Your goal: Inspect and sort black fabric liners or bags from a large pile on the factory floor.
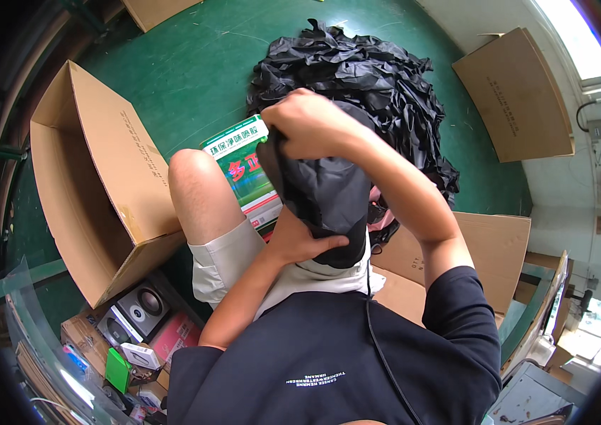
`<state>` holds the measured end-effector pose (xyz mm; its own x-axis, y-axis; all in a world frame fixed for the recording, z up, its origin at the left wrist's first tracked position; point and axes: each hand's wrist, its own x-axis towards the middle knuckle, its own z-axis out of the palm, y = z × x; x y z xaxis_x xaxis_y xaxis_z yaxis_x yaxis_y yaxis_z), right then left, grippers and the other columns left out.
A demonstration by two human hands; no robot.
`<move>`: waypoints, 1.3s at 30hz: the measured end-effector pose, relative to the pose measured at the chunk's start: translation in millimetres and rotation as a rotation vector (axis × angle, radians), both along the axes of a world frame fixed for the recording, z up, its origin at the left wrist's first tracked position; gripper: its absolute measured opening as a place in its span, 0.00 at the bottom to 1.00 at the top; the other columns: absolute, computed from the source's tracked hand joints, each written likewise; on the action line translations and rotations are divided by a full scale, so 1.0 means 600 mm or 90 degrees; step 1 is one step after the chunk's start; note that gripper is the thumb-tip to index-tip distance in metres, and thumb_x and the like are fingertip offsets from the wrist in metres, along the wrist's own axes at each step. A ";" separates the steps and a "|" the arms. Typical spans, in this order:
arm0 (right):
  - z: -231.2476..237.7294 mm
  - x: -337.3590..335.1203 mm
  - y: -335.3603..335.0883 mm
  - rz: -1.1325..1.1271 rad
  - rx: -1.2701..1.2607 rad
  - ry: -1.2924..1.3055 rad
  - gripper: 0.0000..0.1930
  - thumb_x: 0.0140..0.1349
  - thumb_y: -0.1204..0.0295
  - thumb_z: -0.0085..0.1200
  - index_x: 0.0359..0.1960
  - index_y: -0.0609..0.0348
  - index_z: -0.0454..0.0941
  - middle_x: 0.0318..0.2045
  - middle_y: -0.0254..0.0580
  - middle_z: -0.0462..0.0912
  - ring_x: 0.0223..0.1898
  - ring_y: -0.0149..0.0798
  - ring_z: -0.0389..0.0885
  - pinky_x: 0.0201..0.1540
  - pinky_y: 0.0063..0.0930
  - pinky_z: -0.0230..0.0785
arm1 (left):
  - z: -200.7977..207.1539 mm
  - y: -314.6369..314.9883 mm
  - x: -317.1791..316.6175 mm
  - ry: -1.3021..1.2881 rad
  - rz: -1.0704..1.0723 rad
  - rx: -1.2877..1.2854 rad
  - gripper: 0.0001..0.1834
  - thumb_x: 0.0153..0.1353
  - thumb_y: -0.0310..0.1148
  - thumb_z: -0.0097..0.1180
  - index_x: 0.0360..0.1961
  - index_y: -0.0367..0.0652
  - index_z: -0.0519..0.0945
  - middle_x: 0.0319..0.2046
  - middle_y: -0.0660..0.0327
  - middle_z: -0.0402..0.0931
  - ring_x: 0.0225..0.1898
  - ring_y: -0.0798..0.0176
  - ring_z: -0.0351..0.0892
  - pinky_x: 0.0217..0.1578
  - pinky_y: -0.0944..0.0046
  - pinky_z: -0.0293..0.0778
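A black cloth piece, looking like a small bag or sleeve of thin fabric, is bunched above my lap. My right hand pinches its upper edge with curled fingers, the forearm crossing over from the right. Lower down, my left hand grips the bottom of the cloth, its thumb lying across the front and its other fingers hidden behind. Just beyond lies a big heap of crumpled black cloth pieces on the green floor. Beside my bare knee stands a green and white printed container, partly covered by the cloth.
An open cardboard box stands at my left. Another open carton is at my right, and a further one leans on the far right wall. Lower left, a speaker and several small boxes crowd together.
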<state>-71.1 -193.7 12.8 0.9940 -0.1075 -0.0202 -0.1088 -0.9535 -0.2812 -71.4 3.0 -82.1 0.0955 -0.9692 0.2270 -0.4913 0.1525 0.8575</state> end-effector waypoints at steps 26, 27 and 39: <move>0.135 -0.264 0.026 -0.186 0.998 -0.201 0.14 0.62 0.66 0.60 0.29 0.66 0.75 0.25 0.34 0.76 0.27 0.22 0.69 0.29 0.17 0.56 | 0.166 0.017 0.111 0.792 -0.143 -0.037 0.20 0.67 0.37 0.54 0.39 0.23 0.81 0.27 0.56 0.83 0.28 0.67 0.80 0.30 0.71 0.72; 0.134 -0.265 0.026 -0.197 0.985 -0.173 0.14 0.62 0.66 0.60 0.27 0.65 0.74 0.25 0.34 0.76 0.28 0.22 0.69 0.29 0.17 0.57 | 0.170 0.018 0.117 0.792 -0.145 -0.033 0.20 0.67 0.37 0.54 0.39 0.23 0.81 0.27 0.56 0.83 0.28 0.67 0.80 0.30 0.71 0.72; 0.111 -0.221 0.072 -0.162 0.266 -0.328 0.23 0.41 0.86 0.55 0.44 0.65 0.73 0.40 0.39 0.76 0.42 0.31 0.76 0.45 0.22 0.68 | 0.220 0.001 0.112 0.607 -0.004 0.033 0.12 0.68 0.31 0.57 0.32 0.32 0.82 0.22 0.73 0.72 0.24 0.81 0.61 0.25 0.75 0.56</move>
<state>-204.0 -150.6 79.6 0.8336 -0.4231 0.3551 -0.0687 -0.7173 -0.6934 -4.3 3.7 49.8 0.2126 -0.9770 0.0139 0.4188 0.1040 0.9021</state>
